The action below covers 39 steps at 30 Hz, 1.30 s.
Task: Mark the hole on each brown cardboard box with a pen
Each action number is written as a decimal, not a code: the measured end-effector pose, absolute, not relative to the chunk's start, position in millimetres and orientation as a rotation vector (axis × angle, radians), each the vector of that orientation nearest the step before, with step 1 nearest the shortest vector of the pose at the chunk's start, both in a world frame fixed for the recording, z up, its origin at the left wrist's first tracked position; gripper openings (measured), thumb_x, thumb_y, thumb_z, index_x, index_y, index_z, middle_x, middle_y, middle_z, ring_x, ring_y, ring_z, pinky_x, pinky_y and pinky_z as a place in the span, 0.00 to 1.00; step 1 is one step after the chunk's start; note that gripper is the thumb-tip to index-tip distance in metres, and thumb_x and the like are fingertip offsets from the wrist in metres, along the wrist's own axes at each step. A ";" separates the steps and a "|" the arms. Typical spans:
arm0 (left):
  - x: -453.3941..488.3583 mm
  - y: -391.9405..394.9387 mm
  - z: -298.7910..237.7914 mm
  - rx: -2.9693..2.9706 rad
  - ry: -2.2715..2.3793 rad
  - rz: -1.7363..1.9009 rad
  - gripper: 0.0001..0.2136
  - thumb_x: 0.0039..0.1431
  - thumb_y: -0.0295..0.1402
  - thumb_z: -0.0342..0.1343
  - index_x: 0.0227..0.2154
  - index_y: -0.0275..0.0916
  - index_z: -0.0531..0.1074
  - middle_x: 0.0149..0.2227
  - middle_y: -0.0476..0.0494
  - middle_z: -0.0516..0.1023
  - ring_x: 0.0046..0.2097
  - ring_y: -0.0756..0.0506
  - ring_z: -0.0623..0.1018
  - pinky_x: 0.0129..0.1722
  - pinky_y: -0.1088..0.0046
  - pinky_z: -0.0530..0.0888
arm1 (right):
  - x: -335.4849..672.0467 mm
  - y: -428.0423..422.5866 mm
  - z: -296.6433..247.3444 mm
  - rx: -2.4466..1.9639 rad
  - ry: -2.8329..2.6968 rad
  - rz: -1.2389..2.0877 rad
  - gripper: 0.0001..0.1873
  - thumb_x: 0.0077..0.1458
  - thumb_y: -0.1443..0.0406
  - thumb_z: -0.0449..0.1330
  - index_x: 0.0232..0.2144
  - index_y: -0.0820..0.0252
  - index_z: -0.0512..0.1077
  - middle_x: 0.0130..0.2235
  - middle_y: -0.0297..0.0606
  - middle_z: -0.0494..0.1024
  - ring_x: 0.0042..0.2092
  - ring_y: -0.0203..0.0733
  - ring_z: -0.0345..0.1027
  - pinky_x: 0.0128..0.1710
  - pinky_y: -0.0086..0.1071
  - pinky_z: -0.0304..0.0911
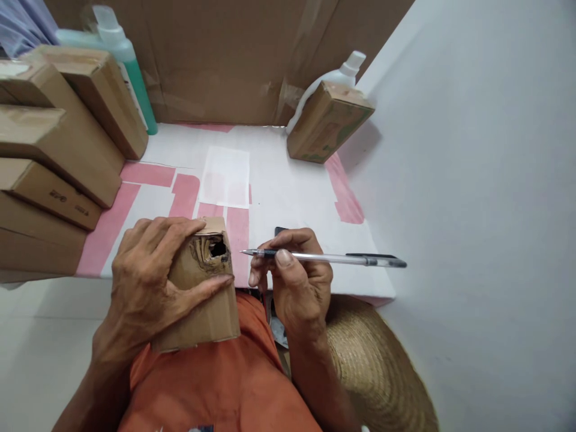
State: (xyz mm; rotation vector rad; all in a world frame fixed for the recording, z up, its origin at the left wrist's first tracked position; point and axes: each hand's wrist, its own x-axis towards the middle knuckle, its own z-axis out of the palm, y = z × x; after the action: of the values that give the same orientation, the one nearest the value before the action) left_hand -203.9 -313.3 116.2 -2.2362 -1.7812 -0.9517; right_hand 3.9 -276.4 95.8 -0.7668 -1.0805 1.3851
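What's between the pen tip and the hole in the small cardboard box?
Nothing visible. The pen in the right hand points at the hole across an open gap; the left hand grips the cardboard box clear of it.

stacked boxes (54, 150), green bottle (135, 78), straw hat (382, 372)
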 end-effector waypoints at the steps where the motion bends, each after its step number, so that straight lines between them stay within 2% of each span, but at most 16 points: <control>1: -203.4 -313.3 116.2 -2.233 -1.777 -0.953 0.24 0.65 0.50 0.67 0.57 0.42 0.73 0.50 0.34 0.84 0.50 0.29 0.82 0.50 0.46 0.78 | 3.6 -278.1 96.0 -0.768 -1.110 1.372 0.08 0.68 0.56 0.68 0.41 0.51 0.75 0.31 0.30 0.82 0.24 0.35 0.73 0.20 0.27 0.67; 5: -202.0 -313.7 115.8 -2.244 -1.806 -0.945 0.23 0.66 0.48 0.65 0.59 0.45 0.73 0.52 0.36 0.84 0.52 0.30 0.82 0.52 0.46 0.77 | -0.6 -281.7 100.0 -0.712 -1.300 1.266 0.04 0.68 0.59 0.70 0.41 0.50 0.80 0.34 0.31 0.82 0.29 0.37 0.75 0.28 0.33 0.73; 8: -202.3 -314.3 115.6 -2.289 -1.829 -0.925 0.23 0.66 0.45 0.65 0.60 0.45 0.71 0.54 0.36 0.83 0.54 0.29 0.81 0.54 0.45 0.76 | -5.0 -280.4 101.7 -0.666 -1.412 1.174 0.02 0.66 0.64 0.71 0.41 0.50 0.83 0.37 0.33 0.83 0.33 0.38 0.76 0.33 0.34 0.73; 16: -202.5 -315.2 113.3 -2.311 -1.770 -0.939 0.27 0.64 0.48 0.67 0.60 0.42 0.70 0.54 0.35 0.83 0.55 0.29 0.81 0.55 0.48 0.75 | -9.4 -279.6 98.0 -0.735 -1.417 1.176 0.01 0.66 0.63 0.70 0.41 0.51 0.83 0.35 0.33 0.79 0.31 0.36 0.70 0.29 0.32 0.67; 24: -202.8 -316.6 112.7 -2.306 -1.778 -0.967 0.26 0.65 0.48 0.66 0.60 0.44 0.71 0.55 0.36 0.83 0.55 0.29 0.81 0.55 0.48 0.75 | -9.2 -277.4 98.2 -0.709 -1.502 1.101 0.03 0.65 0.66 0.70 0.40 0.51 0.83 0.34 0.33 0.80 0.34 0.39 0.73 0.31 0.32 0.69; 30: -202.6 -316.7 113.5 -2.314 -1.762 -0.971 0.24 0.67 0.47 0.65 0.59 0.41 0.71 0.54 0.34 0.83 0.54 0.28 0.81 0.53 0.47 0.75 | -5.9 -277.2 99.6 -0.683 -1.599 1.056 0.06 0.66 0.70 0.68 0.41 0.52 0.81 0.36 0.32 0.80 0.37 0.38 0.75 0.37 0.34 0.69; 39: -202.5 -316.0 112.3 -2.308 -1.773 -0.974 0.24 0.68 0.46 0.64 0.60 0.39 0.71 0.55 0.32 0.83 0.55 0.27 0.81 0.53 0.46 0.75 | -5.6 -276.8 100.8 -0.665 -1.663 1.013 0.07 0.66 0.71 0.68 0.41 0.53 0.80 0.36 0.31 0.79 0.37 0.37 0.74 0.36 0.33 0.68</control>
State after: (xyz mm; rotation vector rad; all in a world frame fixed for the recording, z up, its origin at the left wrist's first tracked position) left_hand -202.5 -316.0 112.3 -2.3083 -1.7729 -0.9737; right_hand -5.6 -276.8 100.8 -0.6647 -1.6626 1.0133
